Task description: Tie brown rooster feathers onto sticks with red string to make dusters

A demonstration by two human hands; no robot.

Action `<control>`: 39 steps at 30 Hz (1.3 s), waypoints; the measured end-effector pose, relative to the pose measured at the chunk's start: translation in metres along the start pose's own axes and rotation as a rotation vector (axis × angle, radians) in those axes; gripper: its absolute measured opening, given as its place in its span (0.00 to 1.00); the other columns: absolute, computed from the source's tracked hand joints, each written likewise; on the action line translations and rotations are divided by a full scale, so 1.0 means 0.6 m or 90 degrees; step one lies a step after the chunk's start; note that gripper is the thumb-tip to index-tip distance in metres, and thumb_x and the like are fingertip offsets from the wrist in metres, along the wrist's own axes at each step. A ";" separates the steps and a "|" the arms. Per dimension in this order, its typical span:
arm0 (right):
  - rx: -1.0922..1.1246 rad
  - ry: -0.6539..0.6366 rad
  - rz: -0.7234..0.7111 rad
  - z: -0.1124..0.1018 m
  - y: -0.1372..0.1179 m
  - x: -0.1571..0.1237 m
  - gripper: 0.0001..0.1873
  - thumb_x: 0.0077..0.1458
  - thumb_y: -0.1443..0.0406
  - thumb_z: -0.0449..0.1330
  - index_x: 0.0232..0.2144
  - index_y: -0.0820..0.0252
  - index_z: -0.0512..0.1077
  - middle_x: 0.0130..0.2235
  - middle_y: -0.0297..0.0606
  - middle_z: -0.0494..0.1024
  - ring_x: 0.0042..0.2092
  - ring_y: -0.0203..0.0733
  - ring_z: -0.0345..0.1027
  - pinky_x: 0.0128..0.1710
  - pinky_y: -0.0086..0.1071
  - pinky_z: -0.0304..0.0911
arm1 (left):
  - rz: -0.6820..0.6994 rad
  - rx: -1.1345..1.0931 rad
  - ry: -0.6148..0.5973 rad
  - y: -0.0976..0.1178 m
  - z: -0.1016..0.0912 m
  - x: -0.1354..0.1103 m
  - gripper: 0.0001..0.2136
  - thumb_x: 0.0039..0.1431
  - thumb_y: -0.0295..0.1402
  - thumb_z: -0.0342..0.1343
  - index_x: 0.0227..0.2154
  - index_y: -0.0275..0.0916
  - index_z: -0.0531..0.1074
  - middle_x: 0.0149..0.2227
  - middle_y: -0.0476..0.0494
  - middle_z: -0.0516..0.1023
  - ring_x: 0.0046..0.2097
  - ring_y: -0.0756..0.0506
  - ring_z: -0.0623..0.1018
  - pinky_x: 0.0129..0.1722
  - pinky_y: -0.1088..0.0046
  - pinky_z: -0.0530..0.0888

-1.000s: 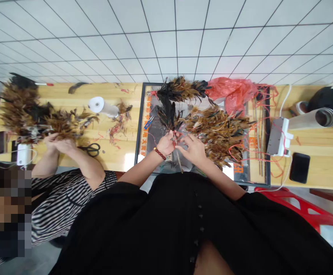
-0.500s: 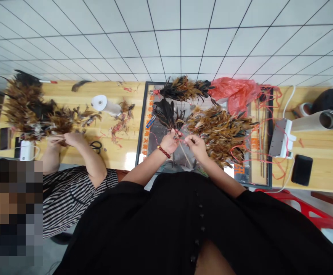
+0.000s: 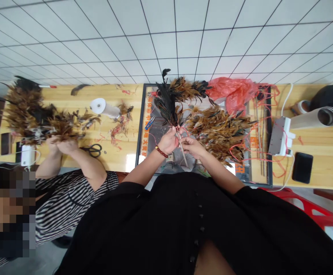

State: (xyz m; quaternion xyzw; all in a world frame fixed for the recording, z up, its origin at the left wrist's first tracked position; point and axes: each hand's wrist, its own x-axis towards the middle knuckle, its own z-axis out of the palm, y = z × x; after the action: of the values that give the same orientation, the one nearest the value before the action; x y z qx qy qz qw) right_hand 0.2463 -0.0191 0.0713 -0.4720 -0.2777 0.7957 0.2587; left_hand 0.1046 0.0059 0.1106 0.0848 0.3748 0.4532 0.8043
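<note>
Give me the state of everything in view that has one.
Black-and-brown feather bundle: held in the left grip
Thin pale wooden stick: lower end bare
Right grip: fingers curled; what it pinches unclear
Thin red plastic bag: crumpled
Rectangular black smartphone: lying flat, screen dark
Translucent plastic sheet: rolled up
Black scissors: open or shut unclear
Small blue hand tool: lying down

My feather bunch (image 3: 168, 107) is in front of me, over the board (image 3: 139, 133). Right of it lies a big feather pile (image 3: 223, 133). Behind are a feather bundle (image 3: 187, 88) and, to its right, a bag (image 3: 235, 91). On the table (image 3: 117, 156), the phone (image 3: 303, 168) is right of the board, the scissors (image 3: 94, 150) left.
</note>
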 end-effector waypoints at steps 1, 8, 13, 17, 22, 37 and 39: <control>0.022 -0.014 -0.014 -0.001 0.002 0.001 0.20 0.35 0.61 0.74 0.30 0.57 0.71 0.27 0.29 0.74 0.25 0.32 0.64 0.24 0.25 0.59 | -0.006 0.009 -0.023 0.002 -0.001 0.000 0.06 0.67 0.36 0.53 0.36 0.38 0.70 0.30 0.49 0.70 0.27 0.52 0.72 0.26 0.75 0.72; 0.123 -0.036 -0.072 0.016 0.002 -0.015 0.25 0.31 0.55 0.76 0.29 0.57 0.70 0.25 0.25 0.67 0.21 0.27 0.54 0.19 0.25 0.48 | -0.016 0.030 -0.073 0.009 0.011 0.002 0.02 0.64 0.31 0.55 0.36 0.38 0.69 0.29 0.51 0.70 0.24 0.52 0.71 0.19 0.79 0.67; -0.003 0.068 -0.192 0.024 0.010 -0.006 0.22 0.39 0.48 0.71 0.23 0.58 0.70 0.20 0.26 0.62 0.22 0.29 0.51 0.23 0.27 0.48 | -0.052 0.031 -0.039 0.010 0.021 0.002 0.05 0.65 0.32 0.54 0.35 0.37 0.69 0.26 0.52 0.68 0.21 0.54 0.66 0.19 0.80 0.65; -0.117 0.116 -0.240 -0.005 0.008 0.006 0.23 0.46 0.44 0.65 0.23 0.57 0.70 0.19 0.27 0.61 0.23 0.32 0.52 0.24 0.29 0.50 | -0.095 0.019 -0.024 0.018 0.014 -0.003 0.08 0.65 0.35 0.56 0.32 0.37 0.70 0.25 0.52 0.66 0.28 0.51 0.74 0.32 0.74 0.75; -0.191 0.158 -0.275 -0.042 -0.012 0.000 0.20 0.50 0.46 0.62 0.23 0.56 0.70 0.19 0.28 0.60 0.23 0.33 0.50 0.26 0.30 0.50 | -0.092 0.037 0.024 0.018 -0.005 0.003 0.08 0.65 0.33 0.57 0.31 0.35 0.71 0.29 0.48 0.73 0.41 0.47 0.79 0.47 0.65 0.76; -0.439 0.282 -0.463 -0.053 -0.026 -0.013 0.10 0.56 0.62 0.57 0.25 0.57 0.73 0.47 0.45 0.75 0.50 0.47 0.69 0.54 0.42 0.63 | -0.092 -0.034 -0.008 0.009 0.010 0.003 0.08 0.66 0.31 0.54 0.31 0.36 0.70 0.30 0.47 0.71 0.26 0.54 0.66 0.26 0.77 0.64; -0.469 0.287 -0.460 -0.053 -0.023 -0.014 0.10 0.57 0.62 0.57 0.25 0.57 0.73 0.45 0.44 0.76 0.49 0.47 0.70 0.53 0.42 0.64 | -0.087 -0.055 0.002 0.003 0.013 0.003 0.09 0.66 0.32 0.55 0.30 0.36 0.70 0.27 0.49 0.66 0.27 0.53 0.67 0.28 0.77 0.65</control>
State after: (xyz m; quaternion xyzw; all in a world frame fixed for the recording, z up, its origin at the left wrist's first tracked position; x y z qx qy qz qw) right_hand 0.2806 -0.0088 0.0732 -0.5648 -0.6188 0.3865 0.3858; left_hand 0.1092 0.0103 0.1159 0.0235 0.3607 0.4134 0.8357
